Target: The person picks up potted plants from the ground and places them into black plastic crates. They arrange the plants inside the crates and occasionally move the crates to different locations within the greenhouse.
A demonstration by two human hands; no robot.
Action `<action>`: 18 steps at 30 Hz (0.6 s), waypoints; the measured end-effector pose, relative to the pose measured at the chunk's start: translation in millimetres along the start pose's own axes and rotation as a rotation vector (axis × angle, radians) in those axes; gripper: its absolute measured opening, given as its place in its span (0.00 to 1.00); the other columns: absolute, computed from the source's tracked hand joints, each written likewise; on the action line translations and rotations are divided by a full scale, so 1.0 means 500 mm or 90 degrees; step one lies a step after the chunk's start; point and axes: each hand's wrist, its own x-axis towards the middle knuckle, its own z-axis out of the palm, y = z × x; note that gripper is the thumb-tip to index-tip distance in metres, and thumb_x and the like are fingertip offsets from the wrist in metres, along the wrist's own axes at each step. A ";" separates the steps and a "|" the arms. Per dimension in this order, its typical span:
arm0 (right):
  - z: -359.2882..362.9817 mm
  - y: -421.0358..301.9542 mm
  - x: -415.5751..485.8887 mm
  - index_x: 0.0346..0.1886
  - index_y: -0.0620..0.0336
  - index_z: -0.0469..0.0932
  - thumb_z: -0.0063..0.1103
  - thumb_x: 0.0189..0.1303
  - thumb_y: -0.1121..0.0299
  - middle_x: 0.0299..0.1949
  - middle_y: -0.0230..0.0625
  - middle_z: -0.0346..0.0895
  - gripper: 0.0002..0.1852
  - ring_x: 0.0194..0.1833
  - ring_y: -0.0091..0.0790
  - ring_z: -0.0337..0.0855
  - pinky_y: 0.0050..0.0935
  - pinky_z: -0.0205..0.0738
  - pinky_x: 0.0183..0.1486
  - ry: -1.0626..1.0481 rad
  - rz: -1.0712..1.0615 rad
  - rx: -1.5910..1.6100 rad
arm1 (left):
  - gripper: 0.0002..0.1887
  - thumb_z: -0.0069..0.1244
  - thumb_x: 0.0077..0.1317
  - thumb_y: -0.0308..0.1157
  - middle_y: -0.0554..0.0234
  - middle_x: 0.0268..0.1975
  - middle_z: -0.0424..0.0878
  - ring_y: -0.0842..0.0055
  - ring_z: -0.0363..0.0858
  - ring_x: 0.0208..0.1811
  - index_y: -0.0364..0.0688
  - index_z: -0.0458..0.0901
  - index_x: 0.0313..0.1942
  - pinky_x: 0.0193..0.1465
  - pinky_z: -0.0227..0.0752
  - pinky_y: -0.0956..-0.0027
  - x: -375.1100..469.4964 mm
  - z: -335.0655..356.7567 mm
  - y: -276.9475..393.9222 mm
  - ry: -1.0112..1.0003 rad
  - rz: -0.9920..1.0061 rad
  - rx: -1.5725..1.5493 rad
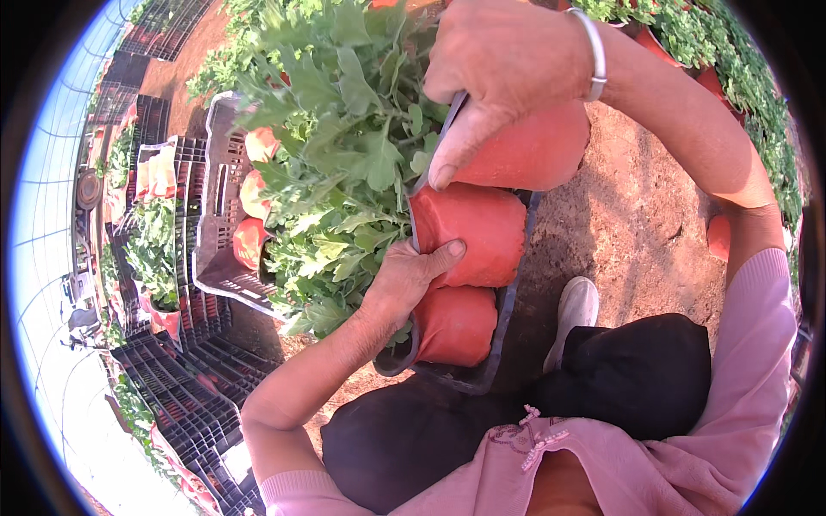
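Observation:
My right hand (497,71), with a silver bangle at the wrist, grips the rim of a red plant bag (542,148), its thumb outside. The leafy green plant (361,109) beside that rim leans to the left. Just below, my left hand (413,277) holds the rim of a second red bag (484,235), which lies on its side with its base to the right. A third red bag (458,326) lies nearer to me. These lower bags rest in a dark plastic crate (500,335), whose inside is mostly hidden.
A perforated crate (216,251) on the left holds several red bags (248,242). Black slatted crates (174,380) stand farther left, near a potted plant (155,258). Brown soil (626,213) lies to the right, with rows of plants (723,71) beyond. My shoe (576,306) is beside the crate.

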 end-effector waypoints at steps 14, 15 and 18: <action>0.231 0.082 0.021 0.07 0.55 0.72 0.56 0.44 0.27 0.10 0.41 0.69 0.37 0.19 0.49 0.74 0.41 0.62 0.20 -0.103 0.092 0.117 | 0.14 0.56 0.64 0.39 0.69 0.31 0.80 0.84 0.72 0.28 0.34 0.82 0.39 0.36 0.69 0.73 0.016 0.005 -0.005 -0.037 0.023 -0.104; 0.238 0.079 0.019 0.08 0.55 0.72 0.56 0.44 0.27 0.11 0.41 0.69 0.37 0.19 0.49 0.74 0.41 0.62 0.20 -0.072 0.114 0.088 | 0.14 0.55 0.64 0.38 0.69 0.31 0.80 0.84 0.72 0.29 0.34 0.82 0.39 0.36 0.69 0.73 0.022 0.002 -0.006 -0.036 0.035 -0.074; 0.247 0.077 0.015 0.10 0.55 0.72 0.55 0.44 0.27 0.13 0.39 0.70 0.36 0.20 0.48 0.76 0.40 0.65 0.21 -0.058 0.105 0.094 | 0.16 0.54 0.65 0.37 0.66 0.38 0.82 0.82 0.77 0.36 0.33 0.80 0.45 0.44 0.71 0.73 0.028 -0.011 -0.011 -0.079 0.009 -0.023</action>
